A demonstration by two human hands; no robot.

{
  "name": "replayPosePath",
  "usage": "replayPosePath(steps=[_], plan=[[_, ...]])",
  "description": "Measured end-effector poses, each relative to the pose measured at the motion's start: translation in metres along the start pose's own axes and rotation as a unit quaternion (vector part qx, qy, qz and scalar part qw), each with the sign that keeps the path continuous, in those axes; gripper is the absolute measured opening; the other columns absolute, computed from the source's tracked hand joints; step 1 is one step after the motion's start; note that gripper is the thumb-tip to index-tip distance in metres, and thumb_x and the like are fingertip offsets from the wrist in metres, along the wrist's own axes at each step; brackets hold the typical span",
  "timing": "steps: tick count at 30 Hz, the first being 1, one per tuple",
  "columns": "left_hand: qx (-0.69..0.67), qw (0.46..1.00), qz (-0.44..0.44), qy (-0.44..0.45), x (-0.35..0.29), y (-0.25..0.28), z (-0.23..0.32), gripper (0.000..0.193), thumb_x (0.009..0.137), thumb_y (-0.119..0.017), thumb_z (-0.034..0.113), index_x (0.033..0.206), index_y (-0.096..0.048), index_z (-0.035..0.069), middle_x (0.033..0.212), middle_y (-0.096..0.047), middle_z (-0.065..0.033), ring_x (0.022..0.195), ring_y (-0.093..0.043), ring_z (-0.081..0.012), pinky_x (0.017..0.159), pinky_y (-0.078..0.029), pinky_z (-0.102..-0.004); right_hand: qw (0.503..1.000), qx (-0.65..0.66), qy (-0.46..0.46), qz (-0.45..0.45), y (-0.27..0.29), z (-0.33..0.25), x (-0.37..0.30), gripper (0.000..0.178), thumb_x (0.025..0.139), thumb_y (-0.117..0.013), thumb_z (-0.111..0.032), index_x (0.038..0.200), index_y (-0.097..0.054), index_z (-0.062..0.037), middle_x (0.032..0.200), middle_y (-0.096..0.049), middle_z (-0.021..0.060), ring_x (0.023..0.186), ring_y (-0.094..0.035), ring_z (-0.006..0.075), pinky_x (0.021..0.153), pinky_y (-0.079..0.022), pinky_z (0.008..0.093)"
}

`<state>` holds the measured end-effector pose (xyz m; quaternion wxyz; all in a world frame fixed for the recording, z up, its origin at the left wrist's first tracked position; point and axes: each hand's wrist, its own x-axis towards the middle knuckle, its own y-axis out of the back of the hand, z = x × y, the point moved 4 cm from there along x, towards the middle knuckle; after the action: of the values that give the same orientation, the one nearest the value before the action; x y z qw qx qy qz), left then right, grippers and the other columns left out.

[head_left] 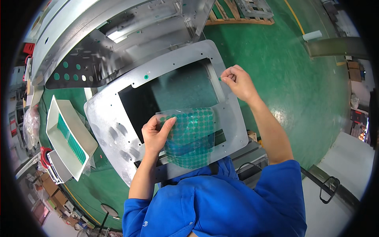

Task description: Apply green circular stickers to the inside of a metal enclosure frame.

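Note:
My left hand point(156, 134) pinches the upper left edge of a clear sheet of round green stickers point(191, 138), thumb on top. The sheet hangs over the near part of a grey metal panel point(102, 112) with a large rectangular opening and small holes along its border. At the panel's right edge, my right hand point(240, 83) is closed, thumb against fingers, on a small green sticker point(220, 79). One green dot point(146, 77) is stuck on the panel's far border. Dark smudges mark the panel's left side.
Beyond the panel stands a large metal housing point(130, 51), its left end dotted with green stickers point(66, 76). At left is a white bin point(89, 158) with green sheets inside. A wooden pallet point(241, 21) lies on the green floor point(308, 94) at the far right.

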<state>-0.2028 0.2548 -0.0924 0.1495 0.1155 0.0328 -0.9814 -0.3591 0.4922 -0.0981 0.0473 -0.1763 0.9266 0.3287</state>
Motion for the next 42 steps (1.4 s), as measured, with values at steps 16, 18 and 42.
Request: replayPosePath(steps=[16,18,42], plan=[[0.008,1.000,-0.001,-0.003,0.000,-0.003,0.001,0.011,0.076,-0.067,0.008,0.075,-0.059,0.001,0.057,-0.055,0.0028,0.048,-0.047,-0.0013,0.042,-0.035,-0.0156,0.993,-0.083,0.038,0.075,-0.005,-0.007,-0.008,0.004,0.074,-0.060,-0.010,0.077,-0.059,-0.0076,0.080,-0.053,0.0034,0.067,-0.054,0.0174,0.062,-0.044,0.0297],[0.009,1.000,0.001,-0.001,0.000,-0.003,0.002,0.011,0.076,-0.067,0.008,0.075,-0.059,0.001,0.057,-0.055,0.0027,0.048,-0.047,-0.0014,0.042,-0.035,-0.0157,0.992,-0.081,0.043,0.083,-0.004,-0.007,-0.008,0.004,0.074,-0.060,-0.010,0.077,-0.060,-0.0082,0.078,-0.054,0.0031,0.066,-0.054,0.0174,0.060,-0.044,0.0295],[0.091,0.977,0.021,-0.192,-0.111,0.056,0.055,0.009,0.073,-0.065,-0.003,0.077,-0.057,-0.001,0.070,-0.062,-0.0059,0.057,-0.056,-0.0063,0.046,-0.041,-0.0167,0.942,0.133,0.211,-0.227,-0.052,-0.146,-0.129,0.021,0.071,-0.067,-0.010,0.089,-0.060,-0.0017,0.087,-0.061,0.0061,0.084,-0.056,0.0130,0.071,-0.043,0.0252]])
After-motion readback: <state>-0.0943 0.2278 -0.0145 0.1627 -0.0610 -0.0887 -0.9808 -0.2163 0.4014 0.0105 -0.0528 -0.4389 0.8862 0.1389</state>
